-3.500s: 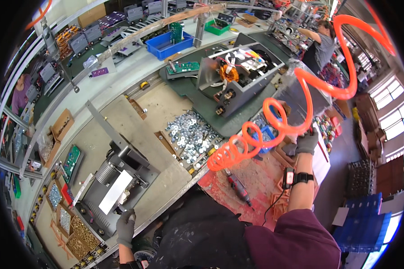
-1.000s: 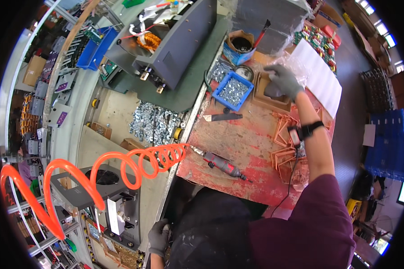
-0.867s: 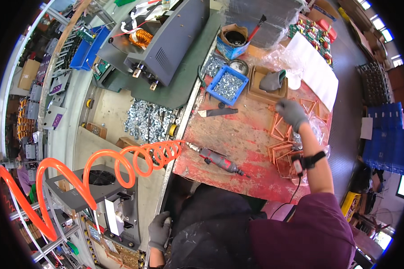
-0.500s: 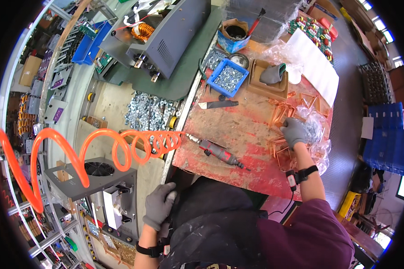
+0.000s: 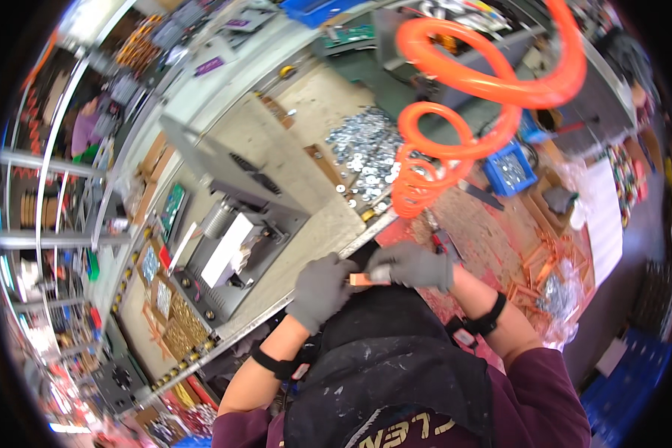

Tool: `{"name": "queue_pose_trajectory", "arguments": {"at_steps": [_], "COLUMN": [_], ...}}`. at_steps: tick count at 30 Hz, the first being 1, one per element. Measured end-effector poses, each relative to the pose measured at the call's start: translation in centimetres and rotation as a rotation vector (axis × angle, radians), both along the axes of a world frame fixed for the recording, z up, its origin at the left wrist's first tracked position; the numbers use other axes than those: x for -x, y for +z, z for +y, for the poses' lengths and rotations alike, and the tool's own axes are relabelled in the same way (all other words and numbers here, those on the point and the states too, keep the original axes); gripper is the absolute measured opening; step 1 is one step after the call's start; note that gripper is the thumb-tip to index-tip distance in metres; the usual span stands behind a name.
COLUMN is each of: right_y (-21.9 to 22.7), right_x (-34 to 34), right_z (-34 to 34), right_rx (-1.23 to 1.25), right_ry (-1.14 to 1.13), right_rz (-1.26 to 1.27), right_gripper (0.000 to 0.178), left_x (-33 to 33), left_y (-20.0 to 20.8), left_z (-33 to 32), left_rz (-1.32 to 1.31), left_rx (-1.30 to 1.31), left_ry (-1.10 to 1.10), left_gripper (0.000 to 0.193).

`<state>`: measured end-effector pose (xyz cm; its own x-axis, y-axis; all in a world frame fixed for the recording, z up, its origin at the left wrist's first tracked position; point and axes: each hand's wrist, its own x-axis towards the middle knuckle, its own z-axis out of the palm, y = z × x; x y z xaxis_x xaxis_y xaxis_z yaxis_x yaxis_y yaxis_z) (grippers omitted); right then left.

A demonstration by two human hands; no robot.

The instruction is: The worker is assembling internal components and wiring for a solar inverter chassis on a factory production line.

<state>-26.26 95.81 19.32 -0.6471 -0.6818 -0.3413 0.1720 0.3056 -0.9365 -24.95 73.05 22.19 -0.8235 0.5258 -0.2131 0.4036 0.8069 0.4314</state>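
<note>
My right hand (image 5: 418,266), in a grey glove, has its fingers closed on a small copper piece (image 5: 361,280) held in front of my dark apron. My left hand (image 5: 319,291), also gloved in grey, has curled fingers at the other end of that piece. The glove fingers cover part of the copper, so its full shape is hidden. Just beyond my right hand lies a red and grey power screwdriver (image 5: 445,243), partly covered. More copper brackets (image 5: 534,272) lie heaped with clear plastic on the red worktop (image 5: 467,216) to the right.
An orange coiled hose (image 5: 455,82) hangs across the upper right. Ahead are loose metal nuts (image 5: 366,149) and a blue tray of hardware (image 5: 510,170). A grey metal unit (image 5: 239,231) stands left on the bench. Brown boxes (image 5: 549,201) sit near white foam sheeting (image 5: 601,216).
The view has swung left. My right hand has left the copper heap and come to my body with a copper piece. My left hand has risen to meet it.
</note>
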Motion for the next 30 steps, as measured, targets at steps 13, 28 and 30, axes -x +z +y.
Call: {"name": "queue_pose_trajectory", "arguments": {"at_steps": [13, 28, 30], "right_y": [-18.6, -13.2, -10.3], "right_x": [21.0, 11.3, 5.6], "right_z": [-10.6, -7.3, -9.4], "right_rx": [-1.065, -0.087, -0.118], "right_ry": [0.2, -0.881, -0.783], "right_rz": [0.736, 0.275, 0.28], "right_gripper": [0.027, 0.03, 0.033], "left_x": [-17.0, -7.8, -5.1], "left_y": [-2.2, -4.4, -6.4], "left_z": [-15.2, -43.4, -46.4], "left_rz": [-0.033, -0.076, -0.125], "left_rx": [-0.186, -0.59, -0.641], "left_ry": [1.096, 1.433, 1.358], "left_gripper": [0.035, 0.033, 0.027]}}
